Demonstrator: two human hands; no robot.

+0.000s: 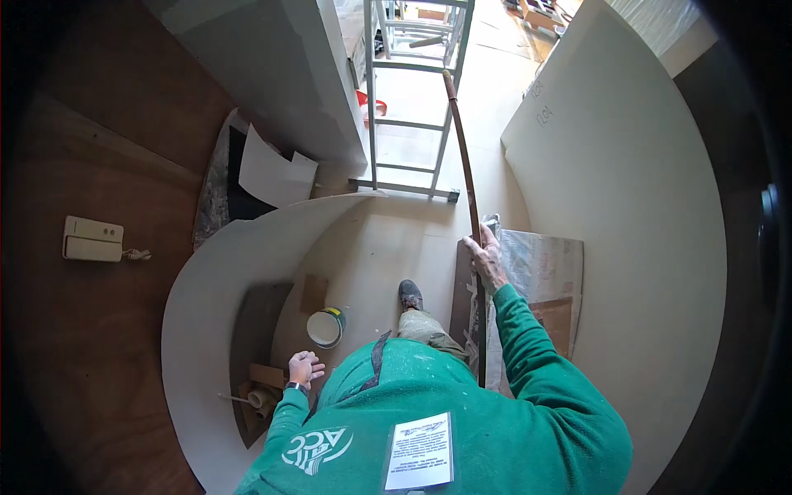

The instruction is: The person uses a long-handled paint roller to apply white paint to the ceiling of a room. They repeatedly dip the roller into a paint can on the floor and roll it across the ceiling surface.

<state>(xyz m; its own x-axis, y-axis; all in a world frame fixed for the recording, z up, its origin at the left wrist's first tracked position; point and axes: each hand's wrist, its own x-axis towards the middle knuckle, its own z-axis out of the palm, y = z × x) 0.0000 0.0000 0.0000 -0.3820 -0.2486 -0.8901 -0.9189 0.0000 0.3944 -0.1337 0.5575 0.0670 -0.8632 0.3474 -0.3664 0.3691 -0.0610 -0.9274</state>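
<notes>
Pole (466, 157) sits in the right grip (488, 260), apparently curled, arm (528, 334) extended forward.

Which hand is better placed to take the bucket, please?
Probably the left hand: it looks empty and is nearer to the bucket, while the right hand holds the long stick.

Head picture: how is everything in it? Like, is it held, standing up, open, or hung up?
Right hand: closed around the stick
Stick: held, tilted
Left hand: empty, fingers loosely bent
Ladder: standing up
Bucket: upright; can't tell if its white top is a lid
Phone: hung up
Shoe: worn, speckled
</notes>
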